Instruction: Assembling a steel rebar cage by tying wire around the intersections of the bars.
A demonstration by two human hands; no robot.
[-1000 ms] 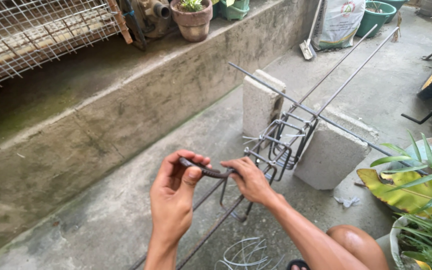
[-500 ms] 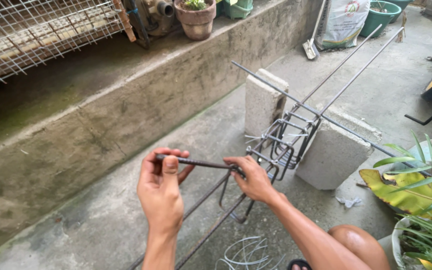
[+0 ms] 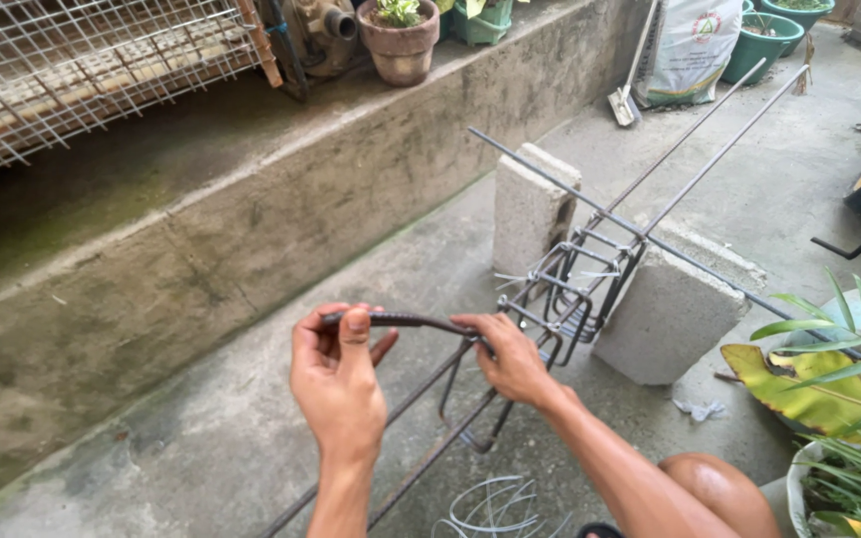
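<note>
- The left hand [image 3: 336, 374] clenches one end of a dark bent steel tie [image 3: 406, 321]; the right hand [image 3: 510, 359] grips its other end.
- The tie's long axis runs left to right between both fists, held above the concrete floor [image 3: 211, 448]; just right of it lies the rebar cage [image 3: 575, 284], resting on concrete blocks [image 3: 665, 314].
</note>
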